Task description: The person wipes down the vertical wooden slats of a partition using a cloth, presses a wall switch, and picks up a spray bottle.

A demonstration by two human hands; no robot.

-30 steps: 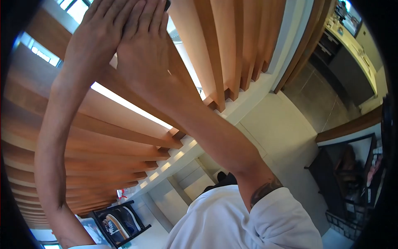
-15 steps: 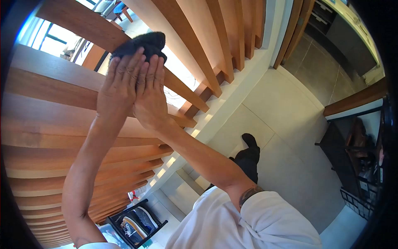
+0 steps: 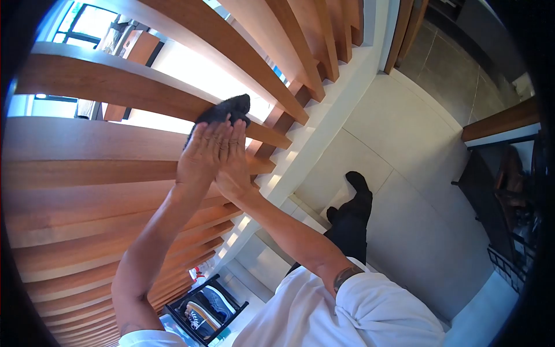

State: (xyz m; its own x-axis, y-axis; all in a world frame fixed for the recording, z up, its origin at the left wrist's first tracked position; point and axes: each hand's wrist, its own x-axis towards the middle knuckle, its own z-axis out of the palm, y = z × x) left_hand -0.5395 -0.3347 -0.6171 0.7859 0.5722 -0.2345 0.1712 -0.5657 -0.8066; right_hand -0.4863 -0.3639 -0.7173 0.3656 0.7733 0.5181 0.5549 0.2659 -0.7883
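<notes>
Both hands are at the black cloth (image 3: pixel 234 106), which is folded over the edge of a wooden slat (image 3: pixel 115 84). My left hand (image 3: pixel 202 153) presses on it with long, nearly straight fingers, their tips against the dark fabric. Beside it and touching it, my right hand (image 3: pixel 233 170) holds the same cloth near the slat's lower end. The palms and the underside of the cloth are hidden.
More wooden slats (image 3: pixel 75 173) stand in a row on a pale ledge (image 3: pixel 324 107). Below is a black rack (image 3: pixel 231 317) with shoes (image 3: pixel 199 319). A dark shelf (image 3: pixel 488 191) stands at the right, past the tiled floor (image 3: pixel 416 231).
Both hands and the cloth have slid along the slat toward its lower end, rightward and down in view. The camera view has shifted slightly too.
</notes>
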